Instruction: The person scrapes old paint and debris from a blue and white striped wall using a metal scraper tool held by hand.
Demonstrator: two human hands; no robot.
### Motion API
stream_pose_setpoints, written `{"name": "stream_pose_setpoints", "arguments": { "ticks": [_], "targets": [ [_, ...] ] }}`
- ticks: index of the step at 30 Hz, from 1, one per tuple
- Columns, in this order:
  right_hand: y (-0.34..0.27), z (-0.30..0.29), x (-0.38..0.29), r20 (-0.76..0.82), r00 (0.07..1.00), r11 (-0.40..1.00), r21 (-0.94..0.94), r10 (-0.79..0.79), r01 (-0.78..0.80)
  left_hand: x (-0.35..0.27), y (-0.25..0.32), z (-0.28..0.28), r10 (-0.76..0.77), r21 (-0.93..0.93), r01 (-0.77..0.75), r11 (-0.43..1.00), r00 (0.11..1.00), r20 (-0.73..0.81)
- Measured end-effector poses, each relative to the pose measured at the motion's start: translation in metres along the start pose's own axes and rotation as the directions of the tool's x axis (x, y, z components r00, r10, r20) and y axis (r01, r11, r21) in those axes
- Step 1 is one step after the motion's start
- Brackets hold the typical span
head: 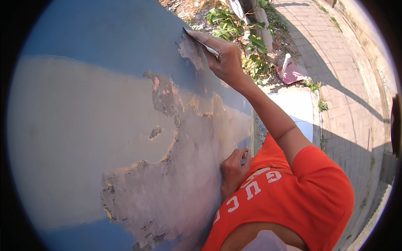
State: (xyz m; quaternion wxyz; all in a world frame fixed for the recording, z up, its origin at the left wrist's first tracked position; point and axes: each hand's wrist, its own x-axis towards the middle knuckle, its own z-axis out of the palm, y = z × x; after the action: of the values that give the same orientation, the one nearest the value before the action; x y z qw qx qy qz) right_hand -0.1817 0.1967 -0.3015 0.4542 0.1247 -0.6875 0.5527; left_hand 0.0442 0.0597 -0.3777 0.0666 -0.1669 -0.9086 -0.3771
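A painted wall (78,131) in blue and pale grey fills the left of the view. Across its middle spreads a bare plaster patch (194,150), edged with ragged pink and yellow paint layers. My right hand (224,58) is stretched out along the wall, gripping a scraper (205,46) with a pale handle. Seen nearly edge-on, its blade lies at the wall beside a smaller peeled spot (189,50). My left hand (236,165) is curled close to the wall in front of my red shirt. Something small and grey shows between its fingers, too hidden to identify.
Leafy plants (254,44) grow near the wall's far end, beside a post. A red dustpan (290,74) with a white handle lies on the ground. A low white slab (292,103) borders the brick-paved path (339,69) at right, partly in shadow.
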Motion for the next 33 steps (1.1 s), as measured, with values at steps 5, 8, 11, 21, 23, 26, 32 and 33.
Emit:
{"name": "stream_pose_setpoints", "arguments": {
  "ticks": [5,8,11,21,23,26,32,33],
  "targets": [
    [0.000,-0.004,-0.009,0.019,0.999,0.999,-0.028,-0.040,0.041,-0.001,-0.001,0.002,-0.042,-0.038,0.043,0.998,0.999,0.011],
    [0.003,-0.013,0.003,-0.005,0.999,0.997,-0.072,-0.042,0.042,0.003,0.002,0.004,-0.054,-0.044,0.056,0.997,0.997,0.050],
    [-0.010,-0.015,0.001,0.108,0.984,0.986,0.070,0.141,-0.149,-0.003,0.007,-0.005,-0.071,-0.010,0.071,0.997,0.997,0.024],
    [-0.016,-0.018,-0.019,0.020,0.997,0.997,-0.031,0.075,-0.074,0.000,-0.001,0.006,-0.013,-0.048,0.013,0.999,1.000,-0.003],
    [-0.017,-0.007,-0.045,0.036,0.999,0.996,-0.086,0.010,-0.007,-0.001,-0.006,0.006,-0.025,-0.054,0.023,0.998,0.999,-0.024],
    [-0.006,-0.009,-0.021,-0.016,0.996,0.996,-0.022,0.082,-0.083,-0.004,-0.001,0.005,-0.046,-0.069,0.047,0.996,0.999,0.015],
    [-0.015,-0.011,-0.026,0.041,0.993,0.993,0.042,0.109,-0.110,-0.003,-0.002,0.001,-0.071,-0.013,0.072,0.997,0.996,0.055],
    [-0.014,-0.010,-0.025,0.024,0.994,0.994,0.010,0.104,-0.105,-0.005,-0.002,0.002,-0.062,-0.013,0.063,0.998,0.997,0.048]
  ]
}}
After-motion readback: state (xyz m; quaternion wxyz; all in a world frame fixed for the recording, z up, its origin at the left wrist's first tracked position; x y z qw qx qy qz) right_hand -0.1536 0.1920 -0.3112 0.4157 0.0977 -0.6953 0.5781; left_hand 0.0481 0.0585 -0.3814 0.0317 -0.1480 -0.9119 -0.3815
